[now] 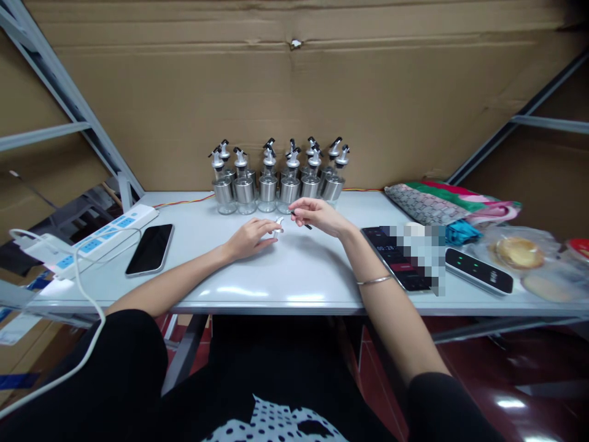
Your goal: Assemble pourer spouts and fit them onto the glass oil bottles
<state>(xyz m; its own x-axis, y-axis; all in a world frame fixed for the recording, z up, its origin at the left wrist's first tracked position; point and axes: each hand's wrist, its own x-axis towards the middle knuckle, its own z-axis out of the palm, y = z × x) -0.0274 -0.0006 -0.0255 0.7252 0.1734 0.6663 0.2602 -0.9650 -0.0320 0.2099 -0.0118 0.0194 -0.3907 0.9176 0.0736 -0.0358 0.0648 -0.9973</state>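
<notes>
My left hand (252, 237) rests on the white table (294, 276) with its fingers on a small white piece (278, 224). Just to its right, my right hand (317, 216) pinches a thin black stick (304, 224) above the tabletop. Right behind both hands stands a cluster of several glass dispenser bottles (276, 181) with metal bands and black-tipped pourer spouts.
A black phone (150, 248) lies face up at the left, beside a white power strip (99, 235) with a cable. To the right lie another phone (391, 255), a black device with green lights (478, 271), a patterned bag (442, 202) and wrapped food (519, 253). Cardboard walls the back.
</notes>
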